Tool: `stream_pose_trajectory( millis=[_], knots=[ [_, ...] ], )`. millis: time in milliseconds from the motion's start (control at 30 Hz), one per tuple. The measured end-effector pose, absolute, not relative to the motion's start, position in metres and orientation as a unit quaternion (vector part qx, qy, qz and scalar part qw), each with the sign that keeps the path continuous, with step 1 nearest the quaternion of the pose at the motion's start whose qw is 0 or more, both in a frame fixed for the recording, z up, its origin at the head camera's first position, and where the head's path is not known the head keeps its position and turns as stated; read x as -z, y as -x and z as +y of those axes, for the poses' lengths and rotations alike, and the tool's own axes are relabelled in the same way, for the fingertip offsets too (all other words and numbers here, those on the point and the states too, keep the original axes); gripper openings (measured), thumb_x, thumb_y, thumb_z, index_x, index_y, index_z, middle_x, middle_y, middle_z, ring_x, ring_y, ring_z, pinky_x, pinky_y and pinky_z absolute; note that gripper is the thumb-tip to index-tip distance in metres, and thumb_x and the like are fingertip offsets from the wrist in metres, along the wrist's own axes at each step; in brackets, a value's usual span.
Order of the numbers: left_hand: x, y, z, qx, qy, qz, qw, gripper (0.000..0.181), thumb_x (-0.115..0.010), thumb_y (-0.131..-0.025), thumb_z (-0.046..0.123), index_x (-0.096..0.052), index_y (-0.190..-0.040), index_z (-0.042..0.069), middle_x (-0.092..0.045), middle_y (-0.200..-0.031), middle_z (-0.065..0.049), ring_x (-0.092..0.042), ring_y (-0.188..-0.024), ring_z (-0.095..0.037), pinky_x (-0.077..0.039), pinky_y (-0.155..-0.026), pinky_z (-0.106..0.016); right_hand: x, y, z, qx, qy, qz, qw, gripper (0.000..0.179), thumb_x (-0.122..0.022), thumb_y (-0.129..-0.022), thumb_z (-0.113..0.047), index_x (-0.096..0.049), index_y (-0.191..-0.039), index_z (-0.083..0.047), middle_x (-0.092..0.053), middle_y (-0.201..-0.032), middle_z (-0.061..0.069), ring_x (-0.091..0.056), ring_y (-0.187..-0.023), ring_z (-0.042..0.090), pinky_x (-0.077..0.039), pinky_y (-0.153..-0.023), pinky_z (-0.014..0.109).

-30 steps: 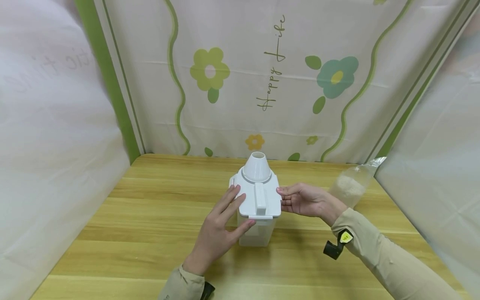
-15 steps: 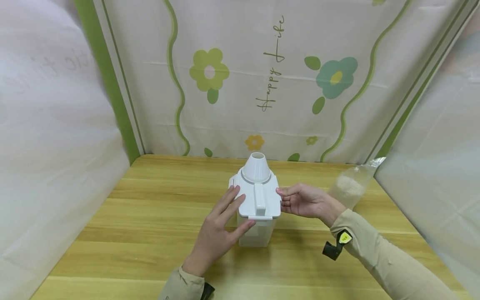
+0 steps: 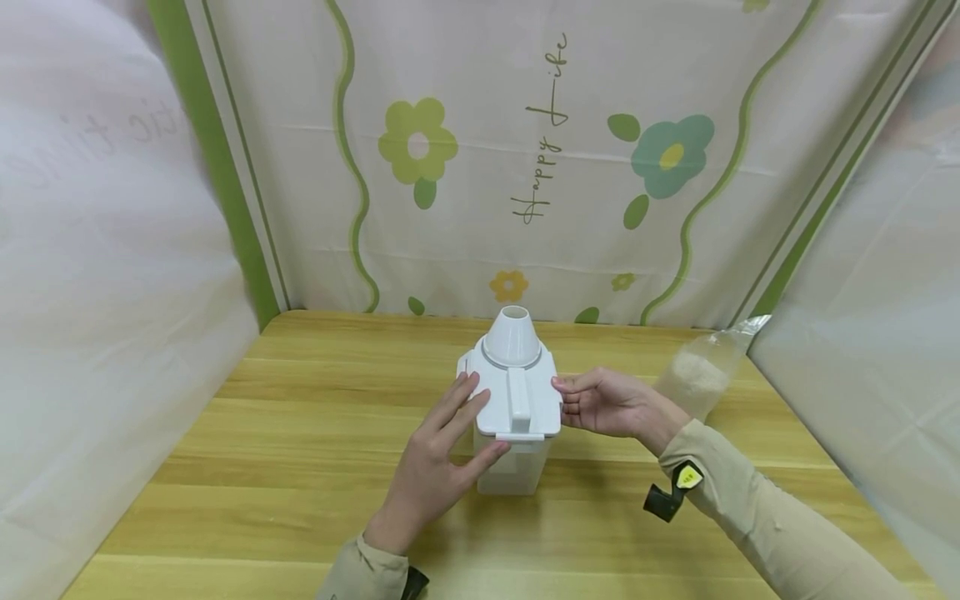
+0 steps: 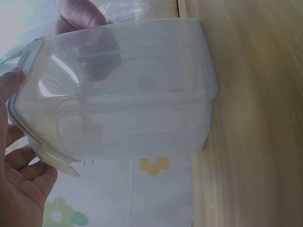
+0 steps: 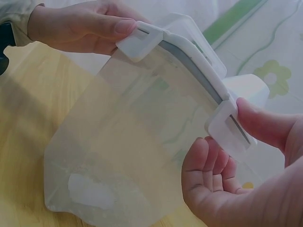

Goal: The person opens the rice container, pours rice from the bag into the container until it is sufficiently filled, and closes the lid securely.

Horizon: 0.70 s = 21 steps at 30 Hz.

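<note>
A tall translucent storage container [image 3: 512, 471] stands upright on the wooden table, topped by a white lid [image 3: 492, 412]. The lid carries a handle [image 3: 519, 400] and a white cone-shaped cap [image 3: 513, 340]. My left hand [image 3: 435, 471] holds the lid from the near left, thumb at the front clip [image 5: 140, 43], fingers at the left edge; the left wrist view shows the fingers curled by a left clip [image 4: 56, 161]. My right hand [image 3: 611, 400] grips the right-hand clip [image 5: 230, 128], thumb above on the lid edge and fingers curled beneath.
A clear plastic bag [image 3: 697, 375] of pale grain-like contents lies at the right, behind my right wrist. The wooden table [image 3: 315, 450] runs back to a patterned curtain [image 3: 465, 225], with fabric walls at both sides.
</note>
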<state>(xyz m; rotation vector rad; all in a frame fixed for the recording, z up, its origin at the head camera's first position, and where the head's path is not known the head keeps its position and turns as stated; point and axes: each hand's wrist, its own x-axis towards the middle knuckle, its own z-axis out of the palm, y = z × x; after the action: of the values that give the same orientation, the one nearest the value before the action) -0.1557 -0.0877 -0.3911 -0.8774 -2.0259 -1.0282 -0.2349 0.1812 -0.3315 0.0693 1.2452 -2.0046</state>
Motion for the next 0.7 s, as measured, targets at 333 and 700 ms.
stream_pose_trajectory(
  millis=[333, 700],
  knots=[
    [0.3912, 0.1553, -0.0879, 0.399, 0.337, -0.778, 0.348, 0.057, -0.071, -0.091, 0.038, -0.060, -0.132, 0.000, -0.047, -0.144, -0.018, -0.041, -0.134, -0.038, -0.039, -0.106, -0.044, 0.3325, 0.2359, 0.1821, 0.784, -0.024, 0.487, 0.385, 0.015, -0.058, -0.097, 0.000, -0.058, -0.112, 0.002, -0.064, -0.105, 0.013, -0.061, -0.097, 0.023, -0.048, -0.096, 0.037],
    [0.3910, 0.1551, -0.0877, 0.401, 0.337, -0.777, 0.348, 0.056, -0.072, -0.091, 0.037, -0.060, -0.131, 0.000, -0.048, -0.144, -0.018, -0.041, -0.133, -0.039, -0.038, -0.107, -0.043, 0.3326, 0.2359, 0.1814, 0.787, -0.034, 0.482, 0.385, 0.019, -0.058, -0.097, 0.000, -0.055, -0.115, 0.003, -0.064, -0.105, 0.013, -0.061, -0.097, 0.023, -0.048, -0.095, 0.037]
  ],
)
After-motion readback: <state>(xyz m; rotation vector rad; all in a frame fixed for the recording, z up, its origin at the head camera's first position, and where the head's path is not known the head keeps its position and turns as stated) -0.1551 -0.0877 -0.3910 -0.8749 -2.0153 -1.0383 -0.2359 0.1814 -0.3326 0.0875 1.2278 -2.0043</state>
